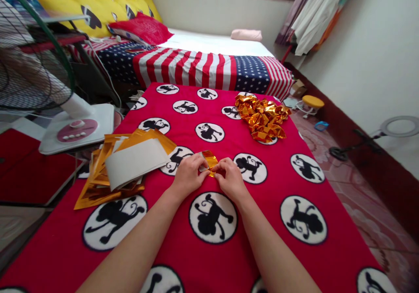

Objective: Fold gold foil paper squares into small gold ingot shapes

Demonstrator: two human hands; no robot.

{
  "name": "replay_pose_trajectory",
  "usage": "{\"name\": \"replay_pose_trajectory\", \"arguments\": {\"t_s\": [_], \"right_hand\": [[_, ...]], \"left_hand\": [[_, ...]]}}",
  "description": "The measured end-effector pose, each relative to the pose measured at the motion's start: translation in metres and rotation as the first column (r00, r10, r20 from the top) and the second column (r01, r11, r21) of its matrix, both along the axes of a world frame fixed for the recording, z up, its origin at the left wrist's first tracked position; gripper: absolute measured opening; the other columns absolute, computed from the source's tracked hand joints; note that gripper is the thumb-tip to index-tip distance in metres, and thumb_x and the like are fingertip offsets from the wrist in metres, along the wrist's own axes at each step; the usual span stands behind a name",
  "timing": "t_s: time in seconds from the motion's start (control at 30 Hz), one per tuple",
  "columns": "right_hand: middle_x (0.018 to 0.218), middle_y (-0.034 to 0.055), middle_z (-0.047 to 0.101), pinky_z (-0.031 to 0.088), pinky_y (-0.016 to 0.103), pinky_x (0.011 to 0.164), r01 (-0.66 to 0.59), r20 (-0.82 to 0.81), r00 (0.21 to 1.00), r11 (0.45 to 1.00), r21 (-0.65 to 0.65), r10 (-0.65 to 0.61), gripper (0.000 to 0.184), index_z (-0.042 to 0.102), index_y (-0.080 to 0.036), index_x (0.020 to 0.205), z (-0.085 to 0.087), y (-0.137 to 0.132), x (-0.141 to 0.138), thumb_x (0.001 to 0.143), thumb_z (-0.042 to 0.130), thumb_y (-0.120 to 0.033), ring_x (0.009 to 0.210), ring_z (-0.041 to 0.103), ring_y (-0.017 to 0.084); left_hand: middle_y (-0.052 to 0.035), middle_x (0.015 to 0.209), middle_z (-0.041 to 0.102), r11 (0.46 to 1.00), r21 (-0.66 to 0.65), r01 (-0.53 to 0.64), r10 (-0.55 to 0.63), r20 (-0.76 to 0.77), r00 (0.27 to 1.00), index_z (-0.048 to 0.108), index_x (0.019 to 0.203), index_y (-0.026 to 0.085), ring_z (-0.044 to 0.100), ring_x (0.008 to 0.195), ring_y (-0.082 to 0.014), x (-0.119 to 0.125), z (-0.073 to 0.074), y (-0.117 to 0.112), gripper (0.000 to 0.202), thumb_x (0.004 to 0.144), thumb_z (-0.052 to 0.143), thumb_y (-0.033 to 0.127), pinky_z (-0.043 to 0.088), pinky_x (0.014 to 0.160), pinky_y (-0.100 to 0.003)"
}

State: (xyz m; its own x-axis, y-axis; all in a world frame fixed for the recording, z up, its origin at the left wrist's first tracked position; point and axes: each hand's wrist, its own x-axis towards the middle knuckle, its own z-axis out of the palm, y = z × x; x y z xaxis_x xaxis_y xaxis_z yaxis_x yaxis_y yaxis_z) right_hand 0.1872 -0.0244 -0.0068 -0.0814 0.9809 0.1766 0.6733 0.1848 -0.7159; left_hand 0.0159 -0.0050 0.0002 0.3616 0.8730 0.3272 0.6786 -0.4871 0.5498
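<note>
A small folded piece of gold foil paper [208,158] lies on the red monkey-print cloth [281,179], pinched from both sides. My left hand [187,175] grips its left edge with closed fingers. My right hand [229,177] pinches its right lower edge, fingertips pressed together. To the left lies a stack of gold foil sheets [101,175] with white backs [134,162] turned up. Farther back on the right sits a pile of folded gold pieces [263,118].
A white standing fan [77,129] with a wire cage is at the left. Behind the table is a bed with a stars-and-stripes cover [203,68], a yellow cushion and a red pillow. A ring light [397,127] and small stool [312,102] stand on the floor at right.
</note>
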Motion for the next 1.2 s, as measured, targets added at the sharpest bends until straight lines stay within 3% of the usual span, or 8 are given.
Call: {"name": "replay_pose_trajectory", "arguments": {"t_s": [0.33, 0.5, 1.07, 1.2], "right_hand": [[0.091, 0.0024, 0.059, 0.044, 0.032, 0.082, 0.000, -0.004, 1.000, 1.000, 0.005, 0.000, 0.016, 0.069, -0.021, 0.079, 0.0006, -0.0009, 0.0003, 0.075, 0.063, -0.007, 0.089, 0.057, 0.018], [0.090, 0.0032, 0.059, 0.044, 0.033, 0.081, 0.047, 0.022, 0.999, 0.998, 0.030, -0.048, 0.001, 0.068, -0.020, 0.078, 0.0001, -0.0034, -0.0044, 0.078, 0.068, -0.019, 0.088, 0.057, 0.019], [0.094, 0.0033, 0.058, 0.042, 0.035, 0.083, 0.076, 0.083, 0.993, 0.996, 0.036, -0.079, 0.010, 0.066, -0.021, 0.081, -0.0049, -0.0049, -0.0071, 0.074, 0.073, -0.018, 0.091, 0.055, 0.020], [0.095, 0.0033, 0.058, 0.042, 0.035, 0.082, 0.078, 0.080, 0.994, 0.996, 0.033, -0.080, 0.011, 0.066, -0.021, 0.081, -0.0070, -0.0054, -0.0073, 0.074, 0.073, -0.017, 0.092, 0.055, 0.020]], "left_hand": [[-0.0020, 0.090, 0.064, 0.999, -0.024, 0.028, -0.027, 0.031, 0.999, 0.073, 0.081, 0.024, 0.059, 0.087, -0.0181, 0.0001, -0.0062, 0.0023, 0.007, 0.078, 0.068, 0.020, 0.045, 0.083, -0.034], [-0.0023, 0.088, 0.064, 1.000, -0.007, 0.025, -0.024, 0.047, 0.999, 0.074, 0.080, 0.024, 0.060, 0.085, -0.0184, -0.0004, -0.0071, 0.0029, 0.007, 0.077, 0.069, 0.019, 0.046, 0.083, -0.035], [-0.0037, 0.088, 0.067, 0.999, -0.030, 0.042, -0.039, 0.079, 0.996, 0.075, 0.082, 0.023, 0.060, 0.087, -0.0192, 0.0005, -0.0047, -0.0022, 0.023, 0.083, 0.056, 0.010, 0.046, 0.079, -0.035], [-0.0030, 0.088, 0.068, 0.999, 0.023, 0.031, -0.033, 0.132, 0.991, 0.073, 0.079, 0.021, 0.061, 0.086, -0.0180, -0.0040, -0.0064, -0.0056, 0.032, 0.075, 0.051, -0.001, 0.047, 0.080, -0.034]]}}
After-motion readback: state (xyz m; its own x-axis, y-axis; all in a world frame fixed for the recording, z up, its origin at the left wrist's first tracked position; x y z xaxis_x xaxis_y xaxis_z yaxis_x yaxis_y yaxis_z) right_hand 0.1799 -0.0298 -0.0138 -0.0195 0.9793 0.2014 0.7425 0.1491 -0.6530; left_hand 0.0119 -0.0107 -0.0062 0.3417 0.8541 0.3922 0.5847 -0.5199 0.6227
